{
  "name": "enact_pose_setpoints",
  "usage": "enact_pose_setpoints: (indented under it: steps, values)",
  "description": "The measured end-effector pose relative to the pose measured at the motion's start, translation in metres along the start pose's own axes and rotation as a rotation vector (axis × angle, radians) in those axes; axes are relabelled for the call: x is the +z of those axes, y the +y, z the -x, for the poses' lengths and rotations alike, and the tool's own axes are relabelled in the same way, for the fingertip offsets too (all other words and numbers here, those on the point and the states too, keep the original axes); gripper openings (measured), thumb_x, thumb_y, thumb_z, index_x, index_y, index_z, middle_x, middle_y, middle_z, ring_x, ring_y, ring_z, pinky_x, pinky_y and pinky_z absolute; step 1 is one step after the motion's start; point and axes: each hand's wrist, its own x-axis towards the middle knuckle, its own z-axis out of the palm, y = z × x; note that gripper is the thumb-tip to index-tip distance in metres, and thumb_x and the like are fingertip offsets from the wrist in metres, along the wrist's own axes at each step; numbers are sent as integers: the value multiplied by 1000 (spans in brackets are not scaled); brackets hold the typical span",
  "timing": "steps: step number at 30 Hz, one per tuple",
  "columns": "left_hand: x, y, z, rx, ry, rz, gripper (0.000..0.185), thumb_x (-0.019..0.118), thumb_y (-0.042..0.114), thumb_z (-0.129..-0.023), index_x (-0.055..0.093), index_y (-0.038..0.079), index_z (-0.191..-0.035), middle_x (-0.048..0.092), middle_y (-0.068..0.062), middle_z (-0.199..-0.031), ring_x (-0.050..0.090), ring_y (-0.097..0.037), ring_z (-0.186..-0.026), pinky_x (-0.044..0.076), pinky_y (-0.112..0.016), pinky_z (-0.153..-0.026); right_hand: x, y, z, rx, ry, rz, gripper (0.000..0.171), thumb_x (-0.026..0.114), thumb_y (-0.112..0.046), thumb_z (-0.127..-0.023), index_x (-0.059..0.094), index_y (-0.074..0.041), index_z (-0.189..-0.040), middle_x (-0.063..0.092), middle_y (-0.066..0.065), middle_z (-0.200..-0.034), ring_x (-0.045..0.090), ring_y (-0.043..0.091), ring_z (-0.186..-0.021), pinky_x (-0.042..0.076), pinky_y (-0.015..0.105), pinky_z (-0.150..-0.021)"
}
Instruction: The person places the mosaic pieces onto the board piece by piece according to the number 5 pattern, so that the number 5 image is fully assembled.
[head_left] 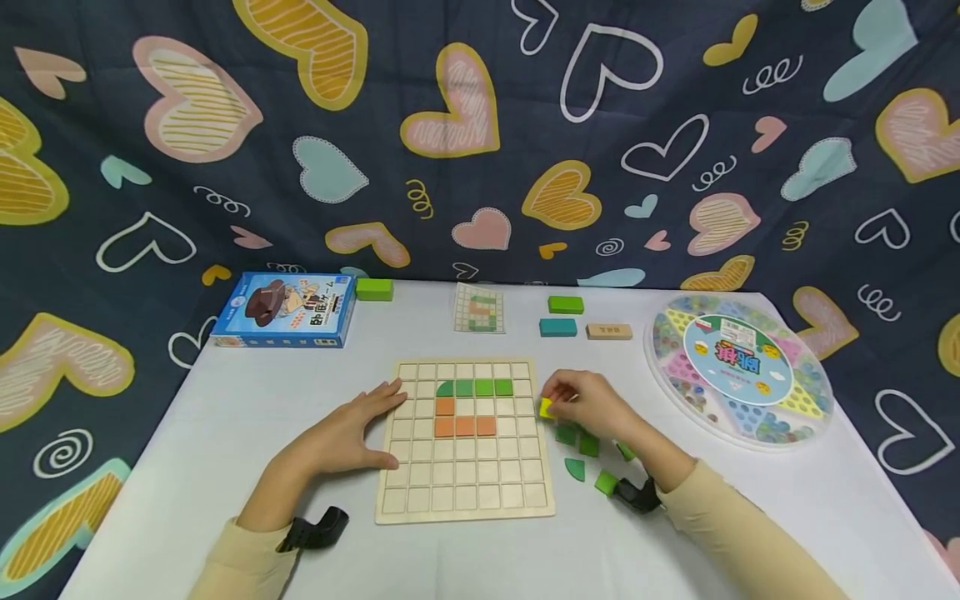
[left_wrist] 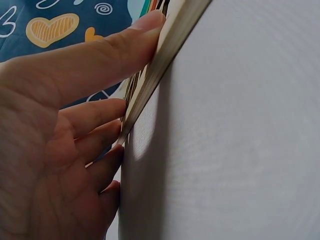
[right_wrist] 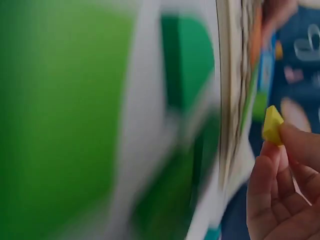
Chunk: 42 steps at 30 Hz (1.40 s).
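A wooden grid board (head_left: 465,475) lies mid-table, with a row of green tiles (head_left: 483,387) and several orange tiles (head_left: 465,426) in its cells. Along the board's left edge rests my left hand (head_left: 337,437), fingers extended; the left wrist view shows its thumb and fingertips at the wooden rim (left_wrist: 159,65). My right hand (head_left: 592,404) pinches a small yellow block (right_wrist: 272,125) between thumb and fingers, just past the board's right edge. Beneath and beside that hand are loose green pieces (head_left: 588,445), including a rounded green piece (head_left: 575,469).
Behind the board stands a pattern card (head_left: 480,308). A blue game box (head_left: 288,310) and a green block (head_left: 374,289) are at back left. Green (head_left: 566,305), teal (head_left: 558,327) and wooden blocks (head_left: 609,332) lie at back right, near a round marble board game (head_left: 738,367).
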Motion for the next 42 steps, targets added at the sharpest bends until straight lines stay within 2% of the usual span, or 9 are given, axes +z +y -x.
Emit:
enact_pose_setpoints:
  steps: [5, 12, 20, 26, 28, 31, 33, 37, 42]
  values:
    - [1, -1, -1, 22, -7, 15, 95, 83, 43, -66, 42, 5, -143, 26, -11, -156, 22, -34, -143, 20, -52, -117, 33, -21, -13, -47, -106, 26, 9, 69, -6, -84, 65, -12, -90, 62, -4, -80, 55, 9, -74, 49, 21, -65]
    - [0, -2, 0, 18, -4, 12, 95, 82, 43, -66, 41, 6, -143, 26, -11, -156, 22, -35, -143, 20, -53, -116, 50, -29, -23, -57, -113, 105, 12, 67, -3, -83, 65, -12, -90, 61, -6, -80, 55, 7, -74, 48, 20, -66]
    - [-1, -2, -1, -7, -6, 17, 97, 82, 46, -65, 41, 8, -144, 24, -9, -157, 20, -35, -144, 20, -55, -116, 48, -30, -25, -65, -106, 119, 10, 70, -7, -83, 65, -10, -91, 58, -4, -82, 53, 8, -74, 48, 20, -65]
    - [1, -3, 1, -10, -7, 15, 97, 82, 47, -65, 41, 9, -144, 24, -9, -157, 21, -35, -144, 20, -56, -115, 24, -16, -11, -60, -18, 68, 16, 67, -15, -88, 66, -7, -101, 64, -1, -89, 57, 11, -81, 52, 25, -70]
    - [1, -3, 1, -8, -6, 9, 97, 81, 48, -65, 41, 9, -144, 24, -9, -157, 21, -35, -144, 20, -56, -115, 15, -7, 1, -23, 14, 96, 18, 68, -16, -87, 66, -8, -103, 65, -2, -93, 59, 11, -85, 53, 27, -74]
    - [-1, -2, 1, -7, -6, 3, 97, 81, 48, -65, 40, 9, -144, 24, -9, -157, 21, -35, -144, 20, -56, -115, 7, 4, 21, 51, -1, 155, 22, 72, -18, -83, 67, -11, -103, 64, -3, -96, 58, 11, -88, 51, 31, -78]
    - [-2, -2, 2, -5, -5, 0, 97, 82, 48, -65, 41, 9, -144, 24, -9, -157, 21, -35, -144, 20, -56, -115, 5, 9, 31, 67, -15, 200, 25, 76, -18, -80, 68, -11, -102, 62, -3, -97, 56, 12, -90, 50, 33, -80]
    - [-3, -2, 2, 6, 4, -3, 96, 82, 45, -66, 41, 8, -144, 26, -10, -156, 22, -35, -144, 20, -54, -116, 6, 12, 38, 16, -20, 286, 26, 78, -18, -77, 67, -11, -98, 59, -2, -96, 51, 13, -88, 48, 33, -79]
    - [-1, -2, 0, 14, -6, 4, 96, 82, 46, -66, 40, 8, -144, 25, -10, -156, 21, -34, -144, 20, -53, -116, 9, 9, 34, -16, -23, 365, 21, 74, -16, -80, 64, -12, -97, 57, -6, -92, 47, 11, -84, 47, 30, -75]
